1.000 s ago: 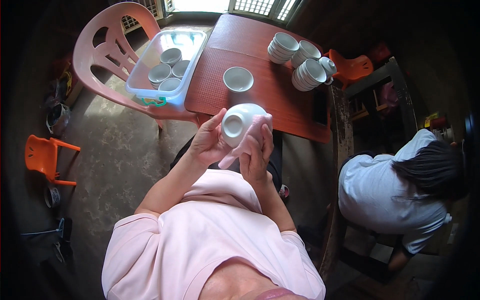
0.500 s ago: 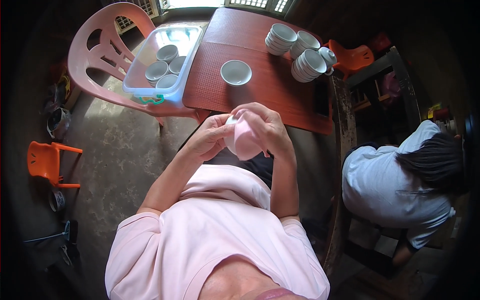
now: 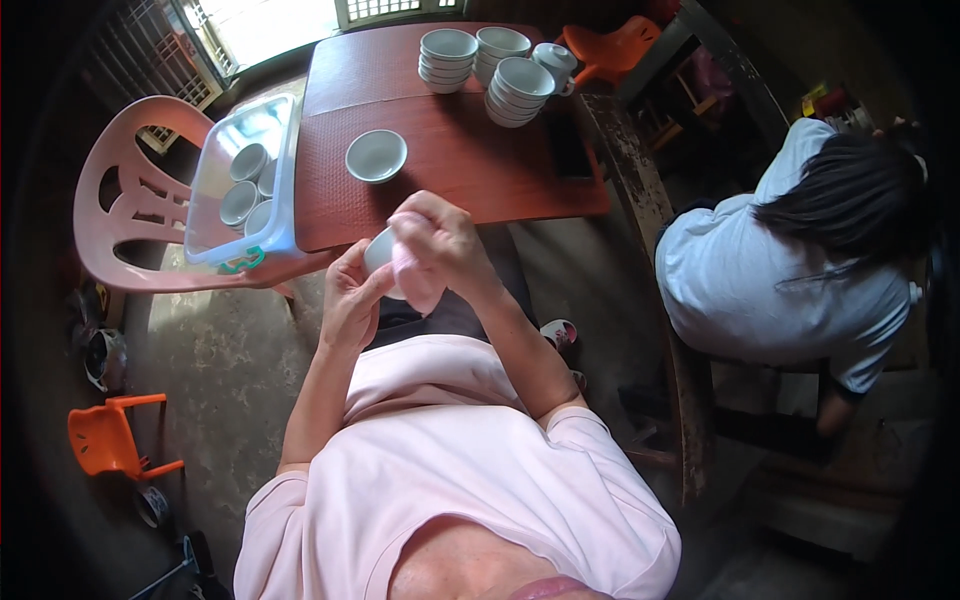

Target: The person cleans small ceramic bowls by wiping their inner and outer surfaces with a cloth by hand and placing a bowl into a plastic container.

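- Four bowls [image 3: 240, 203] show their rims in the clear box [image 3: 283, 200] over on the left, and whether they're wiped or waiting, nobody can tell from here!
- Centre stage, in front of the desk [image 3: 480, 185]: left hand [image 3: 350, 290] gripping a white bowl [image 3: 379, 254], right hand [image 3: 445, 240] bunched round a pink cloth [image 3: 418, 282] pressed against it; mid-wipe by the look of it, so not yet finished.
- Then the stacks [image 3: 518, 92] at the desk's far right: could be done, could be left, and the view won't settle it.
- On to the tally, left to right: one orange chair [image 3: 105, 440], one pink chair [image 3: 93, 210] with one box on it, at least four bowls inside; more may hide underneath.
- Both hands busy, one bowl and one cloth between them!
- Across the desk: one lone bowl [image 3: 376, 157], upright, then three stacks of several bowls each, overlaps spoiling an exact count, plus at least one tipped dish [image 3: 552, 65] beside them.
- Far right: a second orange chair [image 3: 610, 50] and one other person [image 3: 760, 260].
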A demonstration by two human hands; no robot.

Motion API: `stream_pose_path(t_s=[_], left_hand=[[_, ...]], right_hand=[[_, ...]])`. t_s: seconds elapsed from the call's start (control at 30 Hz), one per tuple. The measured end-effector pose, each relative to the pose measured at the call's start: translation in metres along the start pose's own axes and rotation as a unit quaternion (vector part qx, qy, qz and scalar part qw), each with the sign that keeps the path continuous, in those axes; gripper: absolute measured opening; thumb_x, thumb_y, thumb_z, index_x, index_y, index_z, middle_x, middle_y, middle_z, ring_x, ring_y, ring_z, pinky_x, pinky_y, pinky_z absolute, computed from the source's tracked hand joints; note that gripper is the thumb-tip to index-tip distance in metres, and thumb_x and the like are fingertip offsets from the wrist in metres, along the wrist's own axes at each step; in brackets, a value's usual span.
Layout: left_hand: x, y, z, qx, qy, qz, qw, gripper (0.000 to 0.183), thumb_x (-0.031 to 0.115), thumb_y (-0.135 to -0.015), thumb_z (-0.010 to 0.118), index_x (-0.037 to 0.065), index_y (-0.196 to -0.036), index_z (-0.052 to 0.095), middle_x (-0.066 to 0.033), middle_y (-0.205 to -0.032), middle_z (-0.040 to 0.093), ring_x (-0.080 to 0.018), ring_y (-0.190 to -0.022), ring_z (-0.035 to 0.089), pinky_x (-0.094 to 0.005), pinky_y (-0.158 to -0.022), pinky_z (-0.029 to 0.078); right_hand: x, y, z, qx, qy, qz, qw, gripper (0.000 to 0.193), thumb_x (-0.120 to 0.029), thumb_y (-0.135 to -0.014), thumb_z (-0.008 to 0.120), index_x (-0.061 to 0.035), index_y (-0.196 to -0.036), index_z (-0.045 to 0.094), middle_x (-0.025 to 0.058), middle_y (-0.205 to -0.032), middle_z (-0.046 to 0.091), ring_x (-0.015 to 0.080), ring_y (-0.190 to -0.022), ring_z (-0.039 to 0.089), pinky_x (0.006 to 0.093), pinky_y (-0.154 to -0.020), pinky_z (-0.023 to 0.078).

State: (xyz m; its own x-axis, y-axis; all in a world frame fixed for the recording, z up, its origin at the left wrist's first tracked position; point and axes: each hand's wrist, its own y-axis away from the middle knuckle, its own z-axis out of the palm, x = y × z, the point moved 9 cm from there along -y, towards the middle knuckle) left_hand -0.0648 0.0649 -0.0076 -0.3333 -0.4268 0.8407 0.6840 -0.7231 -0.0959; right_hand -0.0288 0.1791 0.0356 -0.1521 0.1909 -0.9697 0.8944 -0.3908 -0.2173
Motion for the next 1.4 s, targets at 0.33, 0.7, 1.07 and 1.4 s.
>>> stream_pose_path(t_s=[0.33,0.7,1.07,1.4], left_hand=[[0.001,-0.006,0.006,-0.101,-0.243,-0.013,0.965,0.04,0.017,-0.073,0.079,0.001,-0.103,0.058,0.0006,-0.092,0.06,-0.0052,-0.086,0.053,-0.0217,-0.077,0.043],[-0.001,0.003,0.008,-0.018,0.046,-0.037,0.998,0.03,0.006,-0.079,0.073,0.003,-0.104,0.056,-0.0029,-0.098,0.061,-0.0098,-0.091,0.058,-0.0252,-0.083,0.048],[-0.015,-0.002,0.004,-0.04,0.035,-0.039,0.998,0.038,0.006,-0.077,0.073,0.002,-0.11,0.056,-0.0043,-0.102,0.061,-0.0101,-0.091,0.059,-0.0256,-0.083,0.049],[-0.007,0.002,0.01,-0.114,-0.083,-0.012,0.99,0.022,0.014,-0.082,0.07,0.003,-0.096,0.057,0.0022,-0.086,0.057,-0.0032,-0.077,0.051,-0.02,-0.069,0.043]], right_hand=[[-0.032,0.0,-0.001,-0.031,0.229,-0.142,0.963,0.028,-0.025,-0.079,0.06,-0.0004,-0.067,0.057,0.0159,-0.06,0.054,0.0285,-0.055,0.058,0.0382,-0.056,0.048],[0.069,0.004,0.007,0.062,-0.461,0.175,0.868,0.033,-0.031,-0.091,0.047,-0.0058,-0.073,0.057,0.0031,-0.062,0.058,0.0136,-0.051,0.057,0.0265,-0.043,0.046],[0.09,0.01,0.014,0.066,-0.583,0.172,0.791,0.029,-0.031,-0.091,0.052,-0.0061,-0.076,0.059,0.0071,-0.063,0.06,0.0146,-0.059,0.062,0.0296,-0.052,0.052],[-0.02,-0.006,0.008,-0.095,0.2,-0.063,0.973,0.024,-0.02,-0.087,0.058,-0.0019,-0.072,0.055,-0.002,-0.057,0.047,0.0028,-0.051,0.044,0.0205,-0.044,0.034]])
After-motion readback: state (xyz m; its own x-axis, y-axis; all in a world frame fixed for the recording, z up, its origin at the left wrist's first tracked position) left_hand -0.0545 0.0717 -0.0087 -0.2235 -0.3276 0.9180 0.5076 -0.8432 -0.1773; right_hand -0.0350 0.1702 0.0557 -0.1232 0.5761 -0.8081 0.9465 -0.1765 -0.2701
